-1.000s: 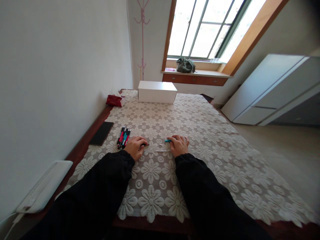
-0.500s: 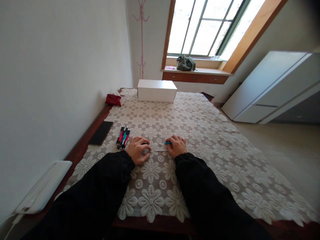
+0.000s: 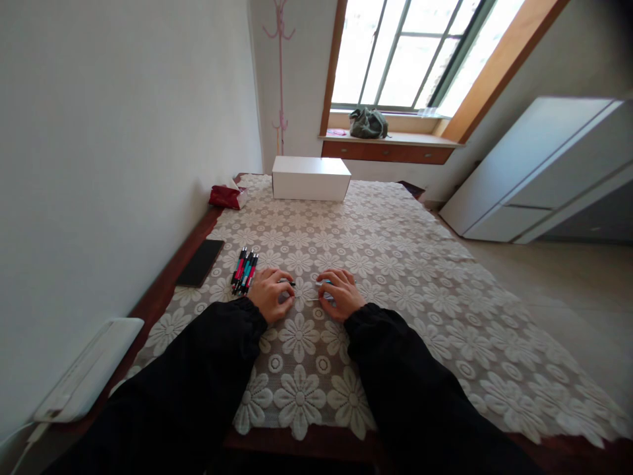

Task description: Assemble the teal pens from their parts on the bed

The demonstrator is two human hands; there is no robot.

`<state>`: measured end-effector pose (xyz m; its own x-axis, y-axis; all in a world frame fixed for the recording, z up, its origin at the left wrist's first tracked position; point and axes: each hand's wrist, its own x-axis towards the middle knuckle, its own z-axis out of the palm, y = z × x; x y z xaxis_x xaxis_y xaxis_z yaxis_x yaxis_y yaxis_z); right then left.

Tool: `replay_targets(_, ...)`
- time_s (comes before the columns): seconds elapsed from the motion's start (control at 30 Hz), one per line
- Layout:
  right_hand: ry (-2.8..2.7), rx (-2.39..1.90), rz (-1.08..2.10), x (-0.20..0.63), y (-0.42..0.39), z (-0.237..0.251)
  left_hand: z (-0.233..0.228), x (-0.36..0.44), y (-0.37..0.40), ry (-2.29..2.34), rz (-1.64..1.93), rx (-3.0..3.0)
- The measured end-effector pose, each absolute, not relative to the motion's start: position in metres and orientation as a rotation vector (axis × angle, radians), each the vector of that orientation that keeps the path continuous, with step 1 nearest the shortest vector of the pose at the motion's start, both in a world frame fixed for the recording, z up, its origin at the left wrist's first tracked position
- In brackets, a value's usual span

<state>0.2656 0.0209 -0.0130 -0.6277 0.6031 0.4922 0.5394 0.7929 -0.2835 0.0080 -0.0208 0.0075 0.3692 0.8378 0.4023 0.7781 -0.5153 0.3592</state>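
Observation:
My left hand [image 3: 271, 295] is curled low over the cloth, thumb and fingers closed around a small black pen part [image 3: 289, 284] that is mostly hidden. Facing it a short gap away, my right hand [image 3: 342, 294] has its fingers bent over a teal pen part [image 3: 324, 282]. Near the right thumb a thin pale rod [image 3: 313, 299], perhaps a refill, points toward the left hand. Just left of my left hand lies a bunch of several pens [image 3: 244, 272] with black, pink and teal barrels, side by side on the lace tablecloth [image 3: 299, 399].
A white box [image 3: 310, 179] stands at the table's far end, and a red tissue pack [image 3: 226, 196] by the wall. Left of the pens lies a black flat phone-like slab [image 3: 200, 262]. A white power strip or similar device [image 3: 89, 369] with a cable sits at the near left edge.
My right hand has shifted slightly left and turned its fingers inward over the teal part, which is now more covered. My left hand has barely moved; its fingers have drawn closer together.

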Motion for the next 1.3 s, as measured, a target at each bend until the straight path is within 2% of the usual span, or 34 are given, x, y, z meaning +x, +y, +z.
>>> replay_targets(0.33,-2.362,-1.072,0.028,0.2665,0.0211,-0.0152,0.0077,0.0081,-0.0215,1.482,0.865,2.513)
replay_targets(1.3,-2.319,-1.161,0.111,0.2659,0.0232,-0.0126,0.0086,0.0073,-0.0192,1.423,0.928,2.485)
